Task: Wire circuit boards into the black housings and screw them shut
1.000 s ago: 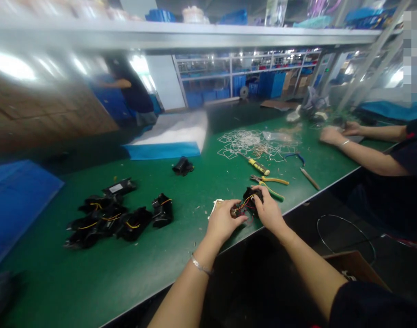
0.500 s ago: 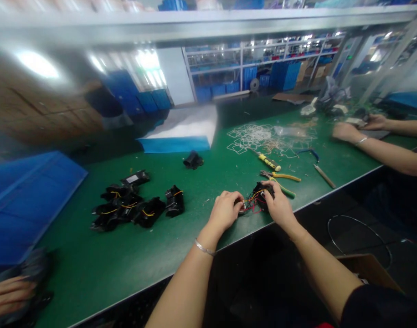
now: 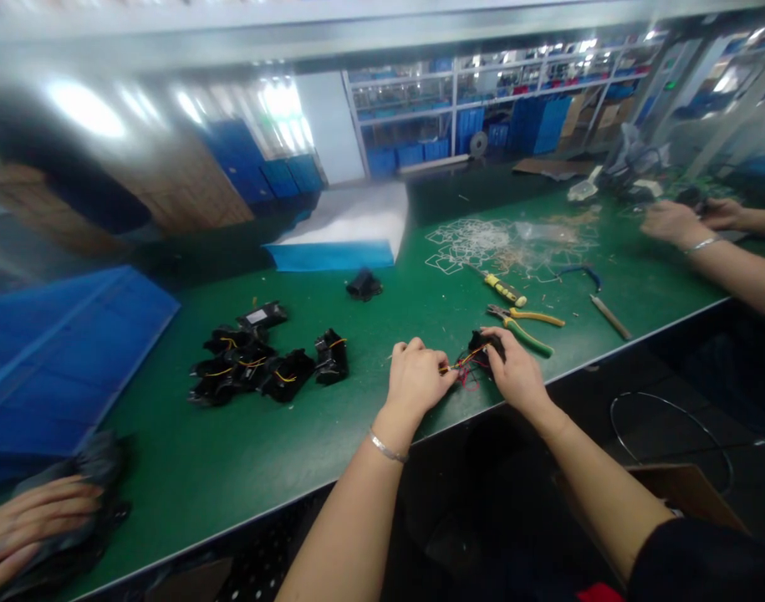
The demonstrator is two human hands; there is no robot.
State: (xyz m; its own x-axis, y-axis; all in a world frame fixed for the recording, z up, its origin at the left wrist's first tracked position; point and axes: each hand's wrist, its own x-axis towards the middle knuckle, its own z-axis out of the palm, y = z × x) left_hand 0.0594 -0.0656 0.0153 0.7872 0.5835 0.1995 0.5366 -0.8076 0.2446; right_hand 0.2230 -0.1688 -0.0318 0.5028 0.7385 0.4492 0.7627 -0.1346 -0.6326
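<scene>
Near the front edge of the green table [image 3: 369, 435], my right hand [image 3: 518, 376] is closed around a small black housing [image 3: 481, 344]. Thin red, yellow and black wires [image 3: 466, 365] run from the housing toward my left hand [image 3: 418, 380]. My left fingers are pinched over the far end of the wires; what lies under the palm is hidden. Just beyond my right hand are pliers [image 3: 527, 323] with one yellow and one green handle, jaws apart. A yellow screwdriver [image 3: 504, 289] lies behind them.
Several black housings with yellow wires [image 3: 250, 364] are grouped to the left. One black piece [image 3: 364, 285] lies farther back. A tangle of white wire loops [image 3: 476, 244], a blue-edged box [image 3: 338, 255] and a blue bin [image 3: 62, 351] stand around. Co-workers' hands [image 3: 674, 224] show at both sides.
The view has shifted, so the table things appear farther right. My left hand has turned over the wires and covers more of their end. My right hand keeps hold of the black housing.
</scene>
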